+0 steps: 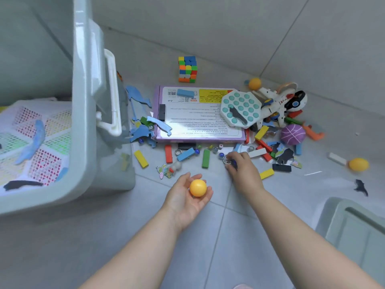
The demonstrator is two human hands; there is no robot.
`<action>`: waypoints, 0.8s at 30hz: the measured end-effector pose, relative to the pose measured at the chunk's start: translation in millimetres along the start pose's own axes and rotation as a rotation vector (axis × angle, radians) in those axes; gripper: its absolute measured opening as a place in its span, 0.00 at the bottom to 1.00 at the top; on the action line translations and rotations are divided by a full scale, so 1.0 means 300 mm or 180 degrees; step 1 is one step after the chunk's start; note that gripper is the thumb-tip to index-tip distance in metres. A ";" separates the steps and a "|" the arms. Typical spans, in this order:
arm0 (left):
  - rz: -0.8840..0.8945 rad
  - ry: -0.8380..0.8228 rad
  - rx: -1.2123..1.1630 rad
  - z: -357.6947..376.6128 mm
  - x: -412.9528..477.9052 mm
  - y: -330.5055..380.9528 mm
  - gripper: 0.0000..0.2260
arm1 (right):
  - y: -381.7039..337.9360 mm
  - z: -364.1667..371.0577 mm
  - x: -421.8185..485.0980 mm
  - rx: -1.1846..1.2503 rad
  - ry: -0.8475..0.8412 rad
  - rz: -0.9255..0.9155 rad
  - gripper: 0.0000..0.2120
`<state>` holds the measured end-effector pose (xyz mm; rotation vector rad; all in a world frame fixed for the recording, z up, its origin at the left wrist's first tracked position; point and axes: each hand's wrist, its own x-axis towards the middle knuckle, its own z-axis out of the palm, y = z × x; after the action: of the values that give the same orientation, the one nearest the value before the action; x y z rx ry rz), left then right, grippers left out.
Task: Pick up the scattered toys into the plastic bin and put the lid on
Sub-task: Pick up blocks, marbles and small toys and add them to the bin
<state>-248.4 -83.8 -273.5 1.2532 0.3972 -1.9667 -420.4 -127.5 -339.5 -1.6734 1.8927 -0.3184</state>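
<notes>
Left hand (184, 198) cups ball (198, 187); right hand (244, 171) grips keyring (226, 159).

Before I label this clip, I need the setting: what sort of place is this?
Likely a home floor being tidied: pale floor tiles, a puzzle cube and toy plane lying about, and a plastic bin.

Bright, soft, even light fills the scene, and shadows on the grey tiled floor (198, 236) are faint. Glare streaks the rim of the pale green plastic bin (83, 59) at left and washes the purple printed cardboard box (200, 122). Wide-angle distortion bows the edges. The yellow plastic ball (358, 164) at far right is smeared with blur.
</notes>
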 end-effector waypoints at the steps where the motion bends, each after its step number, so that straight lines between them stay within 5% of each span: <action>1: 0.0014 -0.0072 -0.0028 0.007 -0.009 0.009 0.14 | -0.002 -0.004 -0.003 0.0181 0.0098 0.0055 0.09; 6: 0.0066 -0.0274 -0.0077 0.013 -0.003 0.041 0.16 | -0.098 -0.024 -0.076 0.1362 0.0784 0.0180 0.08; 9: -0.0037 -0.0421 -0.0128 0.015 -0.004 0.054 0.16 | -0.258 -0.046 -0.213 0.1784 0.0504 -0.0407 0.13; 13: -0.0223 -0.0693 -0.0310 0.002 0.001 0.035 0.16 | -0.380 -0.026 -0.320 0.0852 -0.0288 -0.1077 0.11; 16: -0.0289 -0.0660 -0.0365 -0.027 0.016 0.016 0.13 | -0.353 -0.023 -0.304 0.0366 -0.0088 -0.1249 0.17; 20: -0.0304 -0.0357 -0.0623 -0.048 0.026 0.027 0.09 | -0.205 -0.066 -0.169 0.0657 0.0911 -0.0342 0.13; 24: -0.0225 -0.0334 -0.0651 -0.056 0.025 0.039 0.12 | -0.094 -0.033 -0.018 -0.0170 0.0412 0.0562 0.28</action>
<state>-230.8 -84.5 -286.5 1.0149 0.5808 -1.9851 -402.6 -129.6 -315.0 -1.5379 2.1454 -0.3137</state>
